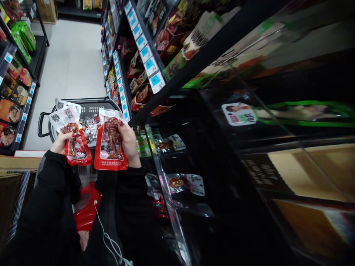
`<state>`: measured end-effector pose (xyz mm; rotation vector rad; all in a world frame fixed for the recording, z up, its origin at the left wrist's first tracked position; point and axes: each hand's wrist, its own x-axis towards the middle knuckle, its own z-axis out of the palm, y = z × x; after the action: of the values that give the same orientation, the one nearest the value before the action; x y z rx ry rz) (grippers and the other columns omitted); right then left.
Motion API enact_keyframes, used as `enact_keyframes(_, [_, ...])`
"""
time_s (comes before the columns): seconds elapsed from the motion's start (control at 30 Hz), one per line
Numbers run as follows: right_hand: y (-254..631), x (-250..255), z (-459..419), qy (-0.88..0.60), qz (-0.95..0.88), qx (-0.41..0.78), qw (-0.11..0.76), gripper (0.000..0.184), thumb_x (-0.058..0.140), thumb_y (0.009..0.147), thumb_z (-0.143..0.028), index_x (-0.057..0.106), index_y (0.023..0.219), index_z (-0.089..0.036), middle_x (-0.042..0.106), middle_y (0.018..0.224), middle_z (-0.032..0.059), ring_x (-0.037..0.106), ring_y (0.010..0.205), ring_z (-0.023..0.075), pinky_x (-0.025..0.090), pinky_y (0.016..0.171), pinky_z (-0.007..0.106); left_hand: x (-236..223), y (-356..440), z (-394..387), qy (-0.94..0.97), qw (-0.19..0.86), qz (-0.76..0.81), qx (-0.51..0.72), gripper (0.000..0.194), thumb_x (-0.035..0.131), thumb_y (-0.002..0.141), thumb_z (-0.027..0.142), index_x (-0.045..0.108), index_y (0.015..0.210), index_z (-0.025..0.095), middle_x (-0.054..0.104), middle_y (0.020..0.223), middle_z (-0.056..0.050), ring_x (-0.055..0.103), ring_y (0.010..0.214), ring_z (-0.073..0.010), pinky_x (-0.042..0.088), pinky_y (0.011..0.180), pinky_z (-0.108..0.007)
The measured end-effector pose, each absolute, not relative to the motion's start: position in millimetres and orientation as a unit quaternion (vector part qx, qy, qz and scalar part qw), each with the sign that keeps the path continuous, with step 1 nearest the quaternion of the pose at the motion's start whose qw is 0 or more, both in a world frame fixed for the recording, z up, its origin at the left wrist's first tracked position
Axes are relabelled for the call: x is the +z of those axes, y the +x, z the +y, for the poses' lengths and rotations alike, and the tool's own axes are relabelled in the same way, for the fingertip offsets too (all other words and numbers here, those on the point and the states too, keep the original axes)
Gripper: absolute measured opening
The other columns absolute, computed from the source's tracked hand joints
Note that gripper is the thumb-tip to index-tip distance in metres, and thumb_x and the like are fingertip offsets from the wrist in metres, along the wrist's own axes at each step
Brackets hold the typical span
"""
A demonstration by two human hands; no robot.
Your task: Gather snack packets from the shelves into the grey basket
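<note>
Red packets (111,142), left hand (61,143) partly hidden

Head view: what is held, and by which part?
Left hand pinches red packaging by its left side; right hand a red packet by its right.

I'm in black sleeves (52,195), dark red nails (121,124) shining, dark trousers (107,214) and white cable (111,240) lower left!
</note>
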<state>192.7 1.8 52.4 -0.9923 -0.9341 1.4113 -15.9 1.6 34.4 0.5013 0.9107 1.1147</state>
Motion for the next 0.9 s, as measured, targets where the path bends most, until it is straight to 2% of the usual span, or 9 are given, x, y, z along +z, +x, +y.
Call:
enact_keyframes(0.13, [193.4, 50.6, 2.3, -0.417, -0.401, 0.594, 0.558, 0.046, 0.058, 0.077, -0.058, 0.063, 0.103, -0.02, 0.07, 0.098, 0.0045, 0.062, 0.104, 0.0214, 0.054, 0.087, 0.038, 33.7, -16.1, 0.9, 0.227, 0.726, 0.413, 0.501, 0.036, 0.066, 0.055, 0.012, 0.068, 0.091, 0.012, 0.072, 0.093, -0.011, 0.068, 0.091, -0.034, 0.058, 0.076, -0.045])
enact_keyframes(0.33, [193.8, 56.7, 0.1, -0.42, -0.396, 0.595, 0.559, 0.047, 0.06, 0.076, -0.058, 0.063, 0.103, -0.02, 0.07, 0.1, 0.0043, 0.062, 0.104, 0.0221, 0.053, 0.088, 0.037, 35.0, -15.8, 0.1, 0.229, 0.724, 0.408, 0.506, 0.039, 0.066, 0.056, 0.012, 0.066, 0.095, 0.012, 0.072, 0.098, -0.011, 0.067, 0.092, -0.0334, 0.058, 0.077, -0.045])
enact_keyframes(0.5, [193.1, 58.4, -3.2, -0.382, -0.363, 0.63, 0.571, 0.049, 0.068, 0.069, -0.058, 0.062, 0.101, -0.022, 0.069, 0.103, 0.0031, 0.065, 0.097, 0.0205, 0.052, 0.092, 0.037, 33.8, -16.6, 1.0, 0.231, 0.726, 0.403, 0.507, 0.032, 0.067, 0.055, 0.01, 0.066, 0.087, 0.013, 0.072, 0.096, -0.01, 0.068, 0.089, -0.0326, 0.058, 0.077, -0.045])
enact_keyframes(0.63, [194.6, 53.8, -5.1, -0.38, -0.382, 0.625, 0.566, 0.054, 0.07, 0.063, -0.062, 0.061, 0.099, -0.023, 0.069, 0.099, 0.0031, 0.066, 0.094, 0.0216, 0.054, 0.086, 0.036, 35.1, -16.4, 0.8, 0.225, 0.725, 0.402, 0.511, 0.033, 0.07, 0.054, 0.01, 0.066, 0.087, 0.013, 0.072, 0.096, -0.01, 0.069, 0.085, -0.033, 0.058, 0.077, -0.047])
enact_keyframes(0.9, [196.4, 50.1, -4.9, -0.369, -0.415, 0.622, 0.552, 0.056, 0.069, 0.063, -0.063, 0.062, 0.102, -0.023, 0.068, 0.098, 0.0048, 0.064, 0.101, 0.0233, 0.054, 0.083, 0.036, 37.3, -14.7, 0.4, 0.217, 0.728, 0.403, 0.51, 0.032, 0.067, 0.054, 0.008, 0.064, 0.086, 0.013, 0.073, 0.095, -0.01, 0.069, 0.084, -0.0323, 0.058, 0.078, -0.047])
